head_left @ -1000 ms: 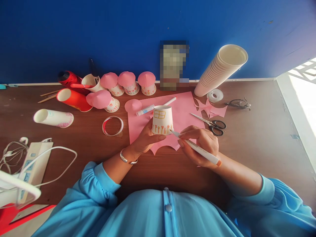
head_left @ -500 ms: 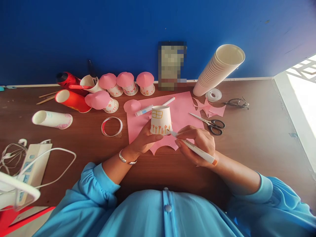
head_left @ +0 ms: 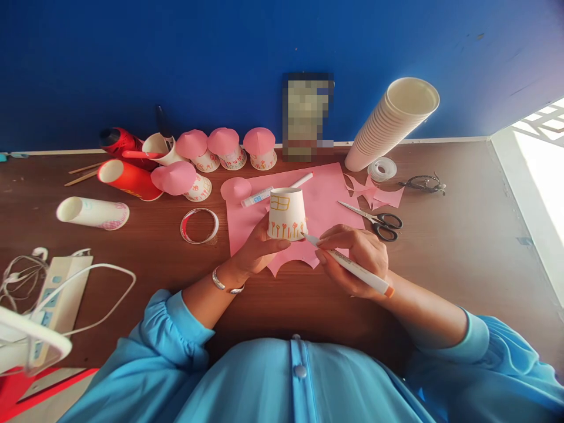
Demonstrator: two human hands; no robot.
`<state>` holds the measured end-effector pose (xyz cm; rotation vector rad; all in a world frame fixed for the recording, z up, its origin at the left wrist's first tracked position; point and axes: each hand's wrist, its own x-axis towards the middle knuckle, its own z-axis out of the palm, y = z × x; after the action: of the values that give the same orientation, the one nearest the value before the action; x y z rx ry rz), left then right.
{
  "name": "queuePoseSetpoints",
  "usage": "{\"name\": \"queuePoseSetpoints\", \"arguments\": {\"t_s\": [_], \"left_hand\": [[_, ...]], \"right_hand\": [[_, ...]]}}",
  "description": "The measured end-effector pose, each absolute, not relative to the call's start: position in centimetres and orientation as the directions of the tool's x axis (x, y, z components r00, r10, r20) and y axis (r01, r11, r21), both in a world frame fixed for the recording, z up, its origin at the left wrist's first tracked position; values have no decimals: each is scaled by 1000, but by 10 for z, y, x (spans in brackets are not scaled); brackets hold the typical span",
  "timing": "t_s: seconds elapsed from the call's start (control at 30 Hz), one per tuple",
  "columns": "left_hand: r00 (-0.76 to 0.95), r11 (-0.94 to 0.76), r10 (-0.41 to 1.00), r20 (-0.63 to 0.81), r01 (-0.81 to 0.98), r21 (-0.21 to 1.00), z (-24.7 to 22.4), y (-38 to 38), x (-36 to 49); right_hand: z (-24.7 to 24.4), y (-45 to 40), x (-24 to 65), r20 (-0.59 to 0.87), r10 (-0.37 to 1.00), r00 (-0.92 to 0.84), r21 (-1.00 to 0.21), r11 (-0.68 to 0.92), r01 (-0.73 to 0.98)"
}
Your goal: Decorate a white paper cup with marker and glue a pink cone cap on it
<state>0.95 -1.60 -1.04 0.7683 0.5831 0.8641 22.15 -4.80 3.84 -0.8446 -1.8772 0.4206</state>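
Note:
My left hand (head_left: 259, 247) is closed around the lower left of a white paper cup (head_left: 294, 215), with the thumb under its lower edge. A yellow window and a row of orange-red flowers are drawn on the cup. In my right hand (head_left: 355, 257) is a white marker pen (head_left: 359, 271) with an orange end, its tip at the cup's lower right edge. Below the cup lies a pink paper sheet (head_left: 326, 202) with curved pieces cut out. A glue stick (head_left: 257, 197) and a white pen cap (head_left: 302, 180) rest on the sheet.
Several small cups with pink cone roofs (head_left: 259, 141) stand at the back. Scissors (head_left: 382, 224), pink scraps (head_left: 374, 192), a tape roll (head_left: 381, 169) and a tall cup stack (head_left: 390, 126) are to the right. A tape ring (head_left: 199, 226) and a power strip (head_left: 61, 302) lie left.
My right hand and the marker have shifted slightly right, the tip moving along the cup's lower edge. My left hand and the cup are almost unmoved.

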Motion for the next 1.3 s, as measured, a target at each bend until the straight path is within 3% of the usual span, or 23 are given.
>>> {"name": "queuePoseSetpoints", "arguments": {"t_s": [0.53,0.73,1.03,1.3], "left_hand": [[514,404,842,-162,-403,821,-10,-15,9],[452,304,881,-136,-324,896,-16,-17,9],[408,226,905,-120,-222,948,-10,-19,12],[430,230,896,-114,-227,947,-13,-20,9]], "right_hand": [[40,-49,221,665,697,-267,-611,714,344],[40,-51,220,661,692,-291,-607,721,335],[39,-51,217,714,594,-369,-477,800,365],[37,-51,219,709,600,-370,-467,793,391]]}}
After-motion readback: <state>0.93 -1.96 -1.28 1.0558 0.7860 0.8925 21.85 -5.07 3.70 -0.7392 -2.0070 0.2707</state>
